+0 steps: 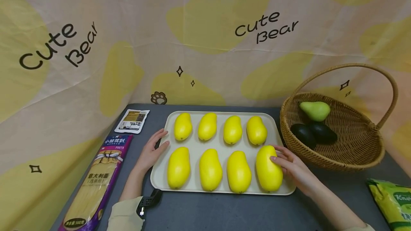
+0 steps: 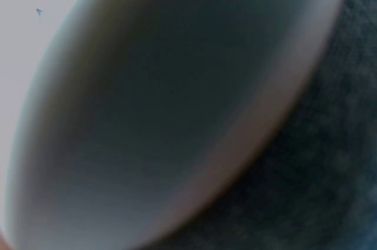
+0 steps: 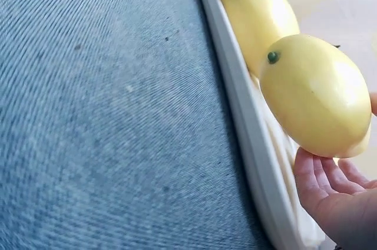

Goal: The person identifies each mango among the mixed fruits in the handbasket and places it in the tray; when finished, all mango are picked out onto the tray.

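Yellow mangoes lie in two rows on a cream tray [image 1: 221,188]. My right hand [image 1: 297,168] holds the front-row mango at the right end [image 1: 269,170], thumb on its upper side. In the right wrist view that mango [image 3: 318,96] sits between the fingertips [image 3: 306,164] and the thumb, close over the tray's rim [image 3: 259,173]; a neighbouring mango [image 3: 256,14] lies beyond it. At the tray's left edge, my left hand [image 1: 153,150] rests with relaxed fingers, thumb reaching over the rim. The left wrist view is filled by a blurred, close surface.
A wicker basket [image 1: 350,163] with a green pear [image 1: 316,111] and dark avocados [image 1: 322,133] stands right of the tray. To the left lie a pasta packet [image 1: 96,181] and a small white pouch [image 1: 132,121]. A green packet [image 1: 390,202] is at the right edge.
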{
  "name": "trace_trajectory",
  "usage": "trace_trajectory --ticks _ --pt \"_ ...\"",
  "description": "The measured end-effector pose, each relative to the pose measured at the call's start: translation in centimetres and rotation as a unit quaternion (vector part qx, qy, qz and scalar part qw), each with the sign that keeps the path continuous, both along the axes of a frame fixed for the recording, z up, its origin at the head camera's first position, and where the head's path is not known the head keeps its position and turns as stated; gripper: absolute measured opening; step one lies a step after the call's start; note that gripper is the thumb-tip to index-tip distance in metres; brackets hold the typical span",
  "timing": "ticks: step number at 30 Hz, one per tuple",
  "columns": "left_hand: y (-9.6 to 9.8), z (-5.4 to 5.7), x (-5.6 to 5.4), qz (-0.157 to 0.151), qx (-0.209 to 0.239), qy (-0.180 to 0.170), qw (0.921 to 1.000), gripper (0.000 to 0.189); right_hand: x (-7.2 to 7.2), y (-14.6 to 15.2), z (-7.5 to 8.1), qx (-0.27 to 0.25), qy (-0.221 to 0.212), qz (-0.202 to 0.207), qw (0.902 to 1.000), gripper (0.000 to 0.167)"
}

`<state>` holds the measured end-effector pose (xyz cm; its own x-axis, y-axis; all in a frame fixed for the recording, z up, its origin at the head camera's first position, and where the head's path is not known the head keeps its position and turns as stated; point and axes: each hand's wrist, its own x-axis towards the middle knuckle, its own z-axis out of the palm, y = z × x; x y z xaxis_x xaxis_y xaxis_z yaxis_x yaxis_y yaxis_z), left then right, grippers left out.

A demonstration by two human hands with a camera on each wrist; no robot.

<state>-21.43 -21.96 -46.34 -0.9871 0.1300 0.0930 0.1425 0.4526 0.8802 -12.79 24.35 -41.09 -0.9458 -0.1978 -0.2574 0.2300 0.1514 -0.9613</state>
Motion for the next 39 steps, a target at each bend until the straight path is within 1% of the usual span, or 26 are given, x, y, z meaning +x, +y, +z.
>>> trace_trajectory --ticks 6,14,20,28,33,39 --pt "-0.1 -0.4 -0.1 -0.004 0.003 0.026 0.9997 0.048 -0.1 -0.2 -0.5 0.003 -0.010 -0.001 0.9999 0.066" --pt "-0.1 -0.5 -0.2 -0.005 -0.001 0.023 0.9997 0.048 -0.2 -0.4 -1.1 0.068 -0.002 -0.010 0.9977 0.065" --pt "-0.1 -0.3 -0.1 -0.003 -0.002 0.021 0.9998 0.048 -0.2 -0.6 -1.1 0.110 0.023 -0.008 0.9936 0.063" --pt "0.0 -0.2 0.0 -0.003 -0.003 0.021 0.9998 0.048 -0.2 -0.6 -1.4 0.169 0.069 0.000 0.9832 0.057" --pt "0.0 -0.1 0.0 -0.002 -0.006 0.019 0.9998 0.048 -0.2 -0.6 -1.5 0.179 0.086 0.012 0.9801 0.056" --pt "0.0 -0.1 0.0 0.000 -0.009 0.019 0.9998 0.048 -0.2 -0.5 -1.4 0.185 0.092 0.025 0.9781 0.058"
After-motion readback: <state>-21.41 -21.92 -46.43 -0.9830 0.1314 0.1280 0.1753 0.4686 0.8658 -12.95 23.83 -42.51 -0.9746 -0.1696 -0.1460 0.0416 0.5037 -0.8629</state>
